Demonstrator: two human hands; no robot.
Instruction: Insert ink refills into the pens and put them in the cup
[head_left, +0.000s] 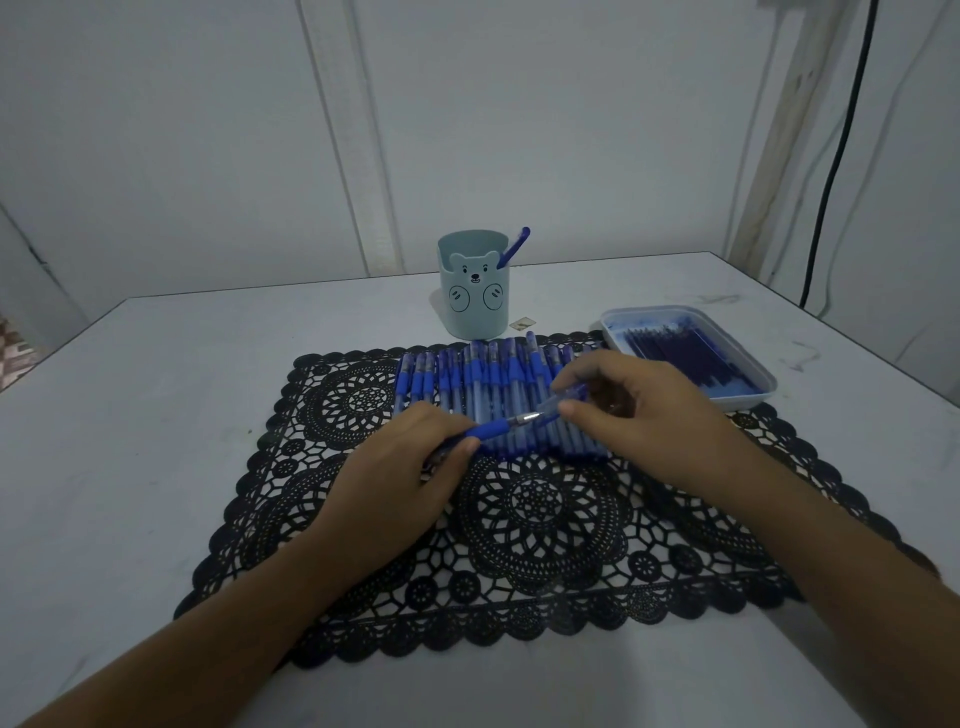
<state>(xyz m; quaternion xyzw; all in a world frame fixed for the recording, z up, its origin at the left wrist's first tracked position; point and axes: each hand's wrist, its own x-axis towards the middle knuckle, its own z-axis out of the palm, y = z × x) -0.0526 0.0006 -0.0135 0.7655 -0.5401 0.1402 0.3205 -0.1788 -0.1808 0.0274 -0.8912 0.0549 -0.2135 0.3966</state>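
My left hand (410, 467) grips a blue pen (493, 428) by its barrel, metal tip pointing right. My right hand (628, 405) pinches a clear pen cap (563, 400) just at that tip. Both hands hover over a row of several blue capped pens (483, 384) lying side by side on a black lace placemat (519, 519). Behind the row stands a pale blue cup (472, 291) with a bear face, one blue pen (514, 247) leaning inside it. A shallow tray (748, 395) at the right holds several dark blue refills (685, 353).
The white table (156, 415) ends at a wall close behind the cup. A black cable (831, 171) hangs down the wall at the right. A small scrap (518, 323) lies on the table right of the cup.
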